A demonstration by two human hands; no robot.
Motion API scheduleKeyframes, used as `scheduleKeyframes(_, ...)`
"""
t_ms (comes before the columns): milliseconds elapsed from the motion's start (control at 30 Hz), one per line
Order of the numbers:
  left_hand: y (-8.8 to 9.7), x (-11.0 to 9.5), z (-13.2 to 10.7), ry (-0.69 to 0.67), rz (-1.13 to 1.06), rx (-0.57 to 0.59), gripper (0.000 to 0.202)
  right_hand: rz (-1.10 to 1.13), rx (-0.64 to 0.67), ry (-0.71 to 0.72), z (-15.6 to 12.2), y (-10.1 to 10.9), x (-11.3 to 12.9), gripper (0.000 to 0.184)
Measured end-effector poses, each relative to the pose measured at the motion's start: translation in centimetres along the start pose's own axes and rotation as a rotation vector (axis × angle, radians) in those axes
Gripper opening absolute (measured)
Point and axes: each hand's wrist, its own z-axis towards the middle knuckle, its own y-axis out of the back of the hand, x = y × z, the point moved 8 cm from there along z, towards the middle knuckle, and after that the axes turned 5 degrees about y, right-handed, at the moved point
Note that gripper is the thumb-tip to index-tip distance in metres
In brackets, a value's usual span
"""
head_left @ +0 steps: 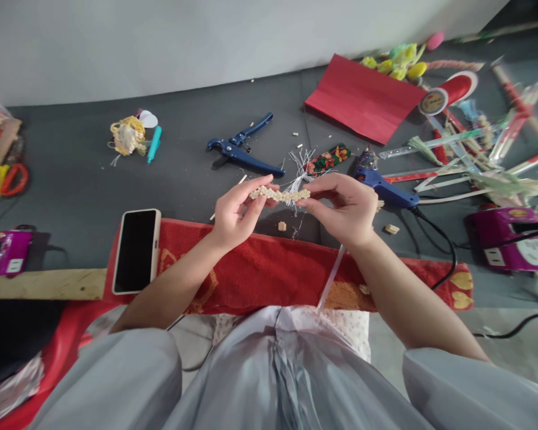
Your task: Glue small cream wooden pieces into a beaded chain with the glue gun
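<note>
A short, pale, knobbly strip, made of many small cream pieces, is stretched level between my two hands above the table. My left hand pinches its left end between thumb and fingers. At the other end, my right hand grips it the same way. Just behind the strip lies a bundle of thin white strands, partly hidden by it. A small cream block rests on the dark table below the strip. Beyond my hands lies a blue cutter with its handles spread.
A blue glue gun with a black cord lies right of my right hand. Red paper, a red ribbon spool and loose sticks fill the right side. A phone sits on the red towel. Scissors lie far left.
</note>
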Motion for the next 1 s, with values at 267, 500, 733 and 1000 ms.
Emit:
scheduleKeyframes(267,-0.08,-0.28,0.15,-0.024,-0.045,0.010,0.033,0.010,0.003,0.018,0.07,0.16,0.18,0.017)
scheduleKeyframes(500,-0.07,-0.35,0.16,-0.031,-0.031,0.006,0.031,0.003,0.011,-0.003,0.11,0.10,-0.01,0.016)
scheduleKeyframes(733,-0.08,-0.37,0.23,-0.028,-0.072,-0.002,0.032,0.033,-0.009,0.017,0.11,0.20,0.22,0.015)
scheduleKeyframes(1000,-0.05,0.03,0.06,0.003,-0.092,0.001,0.032,0.043,-0.032,-0.038,0.02,0.20,-0.22,0.018)
